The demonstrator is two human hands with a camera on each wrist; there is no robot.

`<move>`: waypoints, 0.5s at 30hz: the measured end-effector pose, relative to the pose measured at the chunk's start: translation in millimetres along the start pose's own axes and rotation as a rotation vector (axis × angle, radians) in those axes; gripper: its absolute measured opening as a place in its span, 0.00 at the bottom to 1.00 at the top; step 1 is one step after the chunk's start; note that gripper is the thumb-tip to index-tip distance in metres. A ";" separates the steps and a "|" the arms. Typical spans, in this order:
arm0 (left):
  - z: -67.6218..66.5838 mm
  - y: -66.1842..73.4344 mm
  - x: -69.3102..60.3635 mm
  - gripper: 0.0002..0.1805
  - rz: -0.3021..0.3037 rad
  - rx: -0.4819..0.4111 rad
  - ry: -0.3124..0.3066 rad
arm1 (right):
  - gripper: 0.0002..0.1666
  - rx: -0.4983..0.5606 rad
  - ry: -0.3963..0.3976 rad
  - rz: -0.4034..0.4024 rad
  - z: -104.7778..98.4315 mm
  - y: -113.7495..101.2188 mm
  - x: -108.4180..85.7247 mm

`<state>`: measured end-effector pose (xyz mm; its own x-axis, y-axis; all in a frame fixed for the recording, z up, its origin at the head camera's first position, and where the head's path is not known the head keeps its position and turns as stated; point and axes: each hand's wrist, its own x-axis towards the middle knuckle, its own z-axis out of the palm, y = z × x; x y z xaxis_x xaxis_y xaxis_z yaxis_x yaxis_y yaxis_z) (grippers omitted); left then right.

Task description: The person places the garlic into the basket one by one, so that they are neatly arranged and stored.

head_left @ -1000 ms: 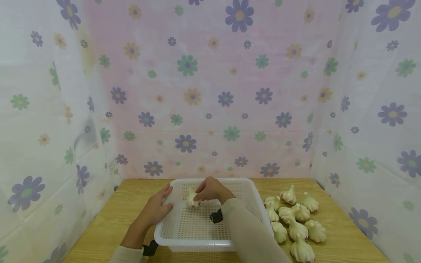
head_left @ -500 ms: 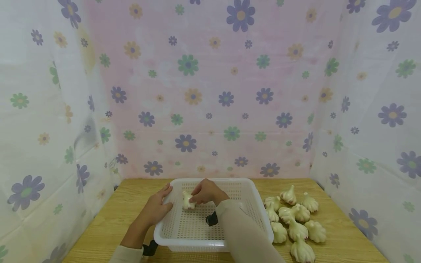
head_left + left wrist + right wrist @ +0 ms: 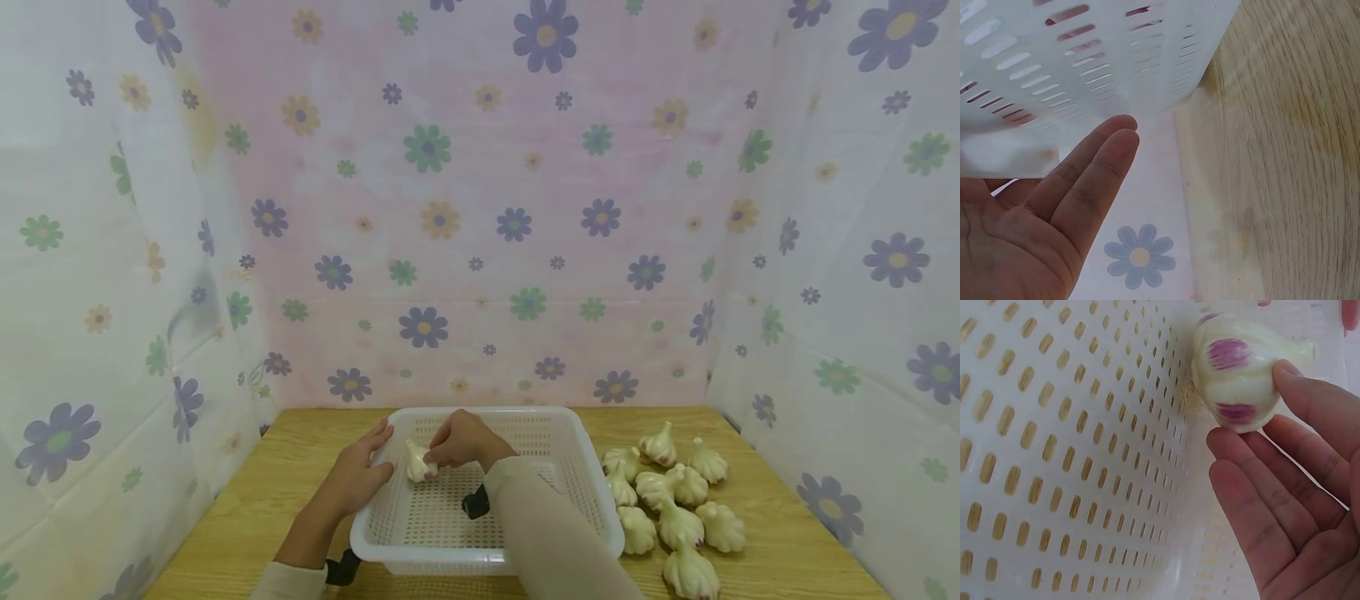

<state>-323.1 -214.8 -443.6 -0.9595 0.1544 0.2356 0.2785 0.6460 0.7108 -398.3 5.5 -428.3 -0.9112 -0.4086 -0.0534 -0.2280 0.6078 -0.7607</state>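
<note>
Garlic bulb [image 3: 1241, 378] pinched in right hand [image 3: 465, 439] inside white basket [image 3: 431, 553], left hand [image 3: 357, 475] straight-fingered at its side; apparently being placed, next likely calling for release.

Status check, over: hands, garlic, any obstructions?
Right hand holds garlic bulb inside white basket. Left hand at basket's left rim. No obstruction seen; other bulbs on table, right of basket.
</note>
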 end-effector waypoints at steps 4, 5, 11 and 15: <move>0.5 -0.8 -0.5 0.38 -0.009 -0.005 -0.003 | 0.06 -0.011 -0.002 0.000 1.3 -1.2 0.6; 0.6 -0.7 -0.7 0.37 -0.011 -0.005 -0.005 | 0.05 -0.011 -0.004 0.004 1.4 -1.4 0.4; 0.4 1.1 -1.2 0.37 -0.015 -0.013 -0.007 | 0.08 -0.030 0.009 0.008 -0.6 -2.8 -2.5; -0.5 1.8 -1.5 0.37 -0.018 -0.016 -0.004 | 0.10 -0.048 0.015 0.001 -3.1 -3.3 -4.0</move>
<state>-321.2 -214.2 -442.4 -0.9646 0.1460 0.2196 0.2615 0.6366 0.7255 -394.9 7.3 -423.6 -0.9164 -0.3978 -0.0438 -0.2431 0.6402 -0.7287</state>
